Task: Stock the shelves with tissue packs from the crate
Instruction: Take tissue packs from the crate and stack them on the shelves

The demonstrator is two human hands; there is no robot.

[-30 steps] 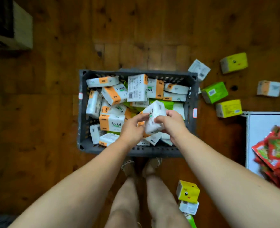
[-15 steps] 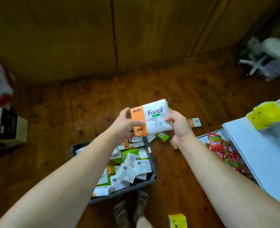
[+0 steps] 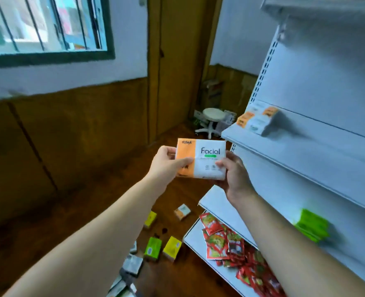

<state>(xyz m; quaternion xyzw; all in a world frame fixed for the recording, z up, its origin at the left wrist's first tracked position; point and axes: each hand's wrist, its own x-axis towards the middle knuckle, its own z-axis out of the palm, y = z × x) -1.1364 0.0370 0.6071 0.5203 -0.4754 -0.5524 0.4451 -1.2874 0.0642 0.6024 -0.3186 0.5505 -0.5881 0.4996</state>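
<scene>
Two hands hold one orange-and-white tissue pack [image 3: 207, 156] in mid-air at frame centre. The left hand [image 3: 165, 166] pinches its orange end, thumb across the front, and the right hand [image 3: 234, 179] curls round its white end. White shelves [image 3: 295, 153] rise at 3 o'clock, just beside the pack. Stacked packs [image 3: 257, 120] sit on one shelf at 1 o'clock. Loose packs [image 3: 153, 248] lie on the floor at 6 o'clock.

Daylight from window [image 3: 44, 24]; motion blur, wide-angle bending at edges.
</scene>
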